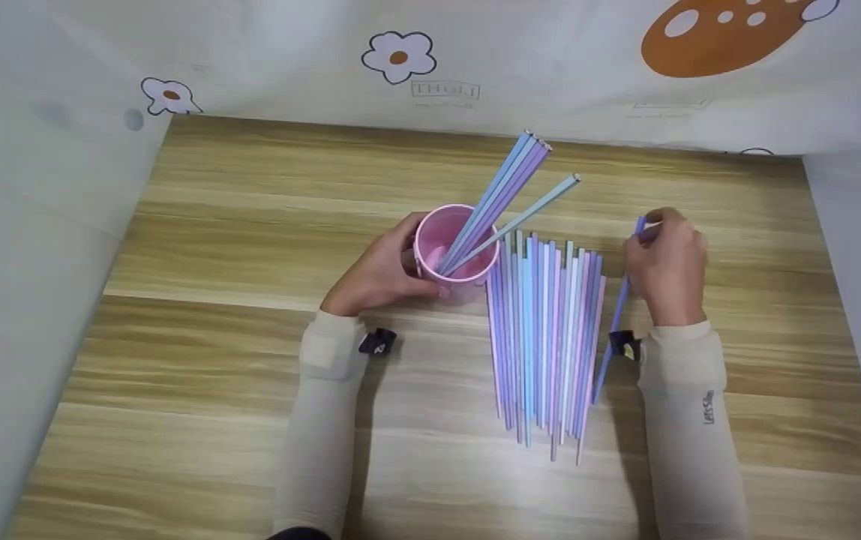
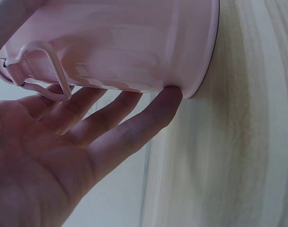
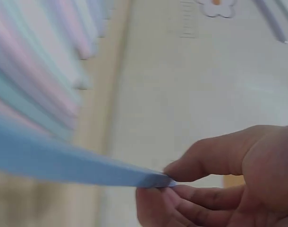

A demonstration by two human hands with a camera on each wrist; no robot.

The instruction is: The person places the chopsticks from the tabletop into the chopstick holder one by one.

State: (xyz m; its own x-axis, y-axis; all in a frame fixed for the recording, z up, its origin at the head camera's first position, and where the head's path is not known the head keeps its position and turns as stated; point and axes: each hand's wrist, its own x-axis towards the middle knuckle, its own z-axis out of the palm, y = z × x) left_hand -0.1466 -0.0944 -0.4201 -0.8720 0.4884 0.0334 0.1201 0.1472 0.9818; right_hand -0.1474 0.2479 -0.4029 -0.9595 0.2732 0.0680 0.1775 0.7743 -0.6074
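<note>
My left hand (image 1: 382,270) holds a pink pail (image 1: 430,232) from its left side, thumb at the front and fingers behind. In the left wrist view, the fingertips touch the wall of the pail, which has a small wire-like loop on its side. Several thin pastel sticks (image 1: 502,184), blue, purple and pale green, lean in the pail toward the upper right. My right hand (image 1: 667,262) pinches a slim blue-violet stick (image 1: 614,322) near its far end, between thumb and fingers. That stick slants down toward me, right of a row of similar sticks (image 1: 547,337).
The row of pastel sticks lies side by side on the wood-grain table (image 1: 198,360), between my forearms, their ends uneven. A white sheet with flower prints (image 1: 399,57) stands behind the table. Small black devices (image 1: 378,341) sit at both wrists.
</note>
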